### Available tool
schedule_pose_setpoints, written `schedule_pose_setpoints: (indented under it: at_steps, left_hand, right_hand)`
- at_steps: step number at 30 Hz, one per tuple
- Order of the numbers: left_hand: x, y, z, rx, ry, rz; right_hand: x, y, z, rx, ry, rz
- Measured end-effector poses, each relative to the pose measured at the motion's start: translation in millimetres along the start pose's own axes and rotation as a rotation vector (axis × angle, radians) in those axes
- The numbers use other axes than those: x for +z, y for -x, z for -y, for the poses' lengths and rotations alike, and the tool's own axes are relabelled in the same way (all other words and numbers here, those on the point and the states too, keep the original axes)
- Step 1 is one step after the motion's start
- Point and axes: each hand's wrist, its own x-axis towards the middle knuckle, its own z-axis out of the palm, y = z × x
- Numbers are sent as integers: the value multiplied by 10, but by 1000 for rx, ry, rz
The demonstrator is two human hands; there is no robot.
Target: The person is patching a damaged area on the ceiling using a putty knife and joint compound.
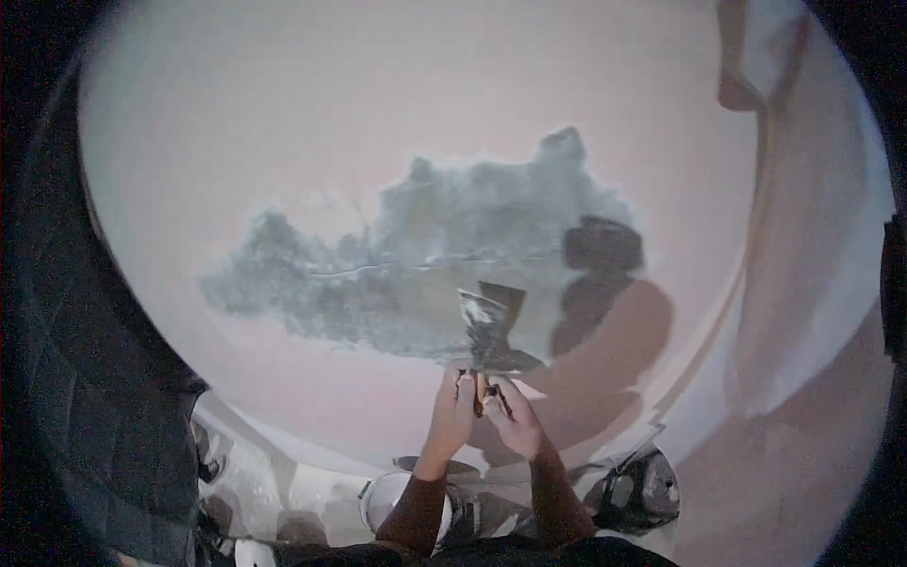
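Note:
A wide putty knife [484, 317] with a flared metal blade and an orange-brown handle is held up in front of a pale pinkish wall [378, 85]. Around its handle, from the left, my left hand [454, 404] is closed. My right hand [515, 420] is closed at the handle's other side; small dark bits show at the fingers of both hands, too small to make out. Behind the blade spreads a large, damp-looking grey patch [359, 302] with a ragged outline. A thin, raised line [378, 267] crosses it roughly level.
Below the wall, by my forearms, stands a white round bucket [383, 501]. A dark, shiny bag-like object [647, 491] lies to its right. Pale sheeting [794, 312] hangs along the right, and a dark panel [123, 406] runs down the left. My shadow falls on the wall.

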Motion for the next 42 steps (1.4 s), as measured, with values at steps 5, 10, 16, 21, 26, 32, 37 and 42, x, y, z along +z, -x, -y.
schedule_pose_setpoints:
  at_steps: [5, 10, 16, 21, 26, 32, 37, 42]
  left_hand:
    - [-508, -22, -9, -62, 57, -85]
    - [-1055, 258, -15, 109, -330, -78]
    - [-2136, 1004, 335, 27, -328, -113]
    - [-3237, 1461, 796, -449, 223, -208]
    - [-4093, 1429, 975, -356, -174, -123]
    - [-4672, 1292, 562, -292, -249, -217]
    - [-4596, 1293, 333, -186, -393, -237]
    - [-5030, 1503, 734, -247, -296, -10]
  right_hand:
    - [660, -348, 89, -40, 35, -80]
    - [1373, -392, -134, -35, 52, -116]
    - [1655, -477, -296, 146, -207, -300]
    - [1763, -492, -502, 161, 296, -429]
    - [2613, -776, -786, 247, -67, -399]
    - [3913, -1534, 38, 180, -246, -232]
    - [4089, -1940, -625, 62, -161, -97]
    - [4414, -2017, -372, 57, -318, -75]
